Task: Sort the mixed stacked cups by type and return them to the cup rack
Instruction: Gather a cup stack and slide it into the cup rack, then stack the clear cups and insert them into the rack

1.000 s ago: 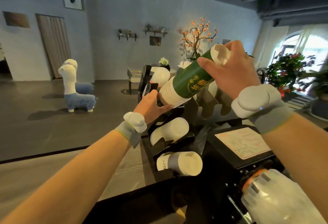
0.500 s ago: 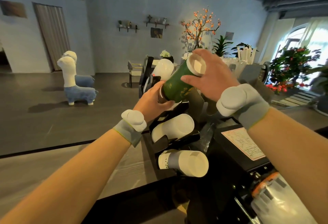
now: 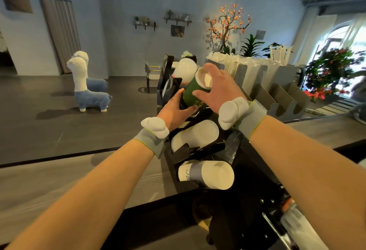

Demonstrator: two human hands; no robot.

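Left hand reached forward with forearm stretched out and wrist band showing, fingers wrapped under and around the lower end of the green paper cup stack. Right hand set over the upper end, thumb along the green side and fingers spread past the white open rim, palm turned down, clasping the same stack. Green stack tilted, mouth up and toward the camera, held between both hands over the top slots of the black cup rack. Just behind the stack, a glossy white cup stack seated in the rack's upper slot. Below the hands, a plain white cup stack lying in the middle slot, mouth toward the camera; lower again, a grey-banded white cup stack in the bottom slot. Right of the rack, grey divider holders with wrapped straws, close beside the right wrist. Left of the rack, bare wooden counter and then open dark floor.
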